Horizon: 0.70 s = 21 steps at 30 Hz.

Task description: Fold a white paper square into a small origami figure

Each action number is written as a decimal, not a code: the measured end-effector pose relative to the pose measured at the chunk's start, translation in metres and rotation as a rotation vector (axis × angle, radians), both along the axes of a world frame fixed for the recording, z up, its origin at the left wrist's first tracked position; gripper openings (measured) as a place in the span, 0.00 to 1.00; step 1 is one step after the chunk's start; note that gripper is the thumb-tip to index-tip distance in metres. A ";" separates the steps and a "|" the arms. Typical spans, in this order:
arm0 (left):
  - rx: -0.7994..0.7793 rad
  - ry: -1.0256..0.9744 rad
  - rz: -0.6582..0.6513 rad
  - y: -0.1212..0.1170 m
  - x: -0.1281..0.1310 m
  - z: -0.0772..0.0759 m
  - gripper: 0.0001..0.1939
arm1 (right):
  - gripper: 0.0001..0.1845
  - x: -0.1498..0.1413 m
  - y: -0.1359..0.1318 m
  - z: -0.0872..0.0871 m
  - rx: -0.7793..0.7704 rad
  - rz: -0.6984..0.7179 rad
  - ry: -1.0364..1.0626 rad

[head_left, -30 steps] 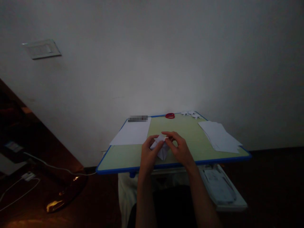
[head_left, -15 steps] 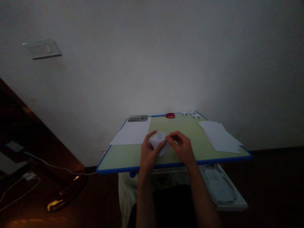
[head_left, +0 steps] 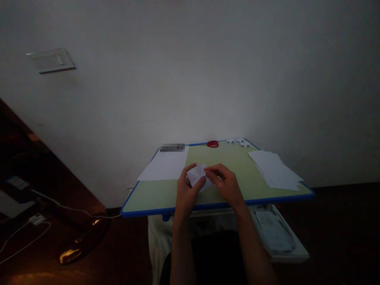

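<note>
A small folded piece of white paper (head_left: 196, 174) with creases is held above the front middle of the pale green table (head_left: 228, 162). My left hand (head_left: 187, 190) grips its left side, thumb on the near face and fingers behind. My right hand (head_left: 225, 182) pinches its right upper edge between thumb and index finger. The fingers partly hide the paper, so its full shape does not show.
White sheets (head_left: 164, 166) lie at the left, below a blurred-out dark strip (head_left: 172, 147). Red-handled scissors (head_left: 212, 144) rest at the back edge. Several small folded paper shapes (head_left: 239, 141) sit back right, near a stack of cut paper (head_left: 274, 170). A drawer (head_left: 279, 233) juts out below.
My left index finger has lifted off the paper's top and spread left. The paper has tilted and its lower point shows less. My right fingers have shifted slightly along its edge.
</note>
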<state>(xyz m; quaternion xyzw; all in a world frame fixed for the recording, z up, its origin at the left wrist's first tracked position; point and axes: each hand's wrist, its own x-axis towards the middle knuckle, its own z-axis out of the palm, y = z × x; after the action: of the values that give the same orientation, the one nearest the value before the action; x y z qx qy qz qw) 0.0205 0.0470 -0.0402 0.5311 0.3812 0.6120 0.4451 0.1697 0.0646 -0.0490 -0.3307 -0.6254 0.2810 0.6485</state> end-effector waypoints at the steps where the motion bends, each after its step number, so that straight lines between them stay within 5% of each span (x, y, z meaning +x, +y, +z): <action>1: 0.009 0.002 -0.004 0.001 0.000 -0.001 0.36 | 0.05 0.000 0.000 0.000 0.026 -0.010 -0.022; 7: 0.054 0.000 -0.022 0.002 -0.002 -0.005 0.40 | 0.08 -0.001 -0.001 0.002 0.091 -0.048 -0.076; 21: 0.048 -0.008 0.027 0.003 0.000 -0.004 0.28 | 0.06 0.001 0.000 0.003 0.114 -0.070 -0.082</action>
<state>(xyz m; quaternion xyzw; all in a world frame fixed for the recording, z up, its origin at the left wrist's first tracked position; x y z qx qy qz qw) 0.0203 0.0504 -0.0441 0.5339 0.3717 0.6292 0.4253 0.1708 0.0643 -0.0460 -0.3261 -0.6543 0.2083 0.6497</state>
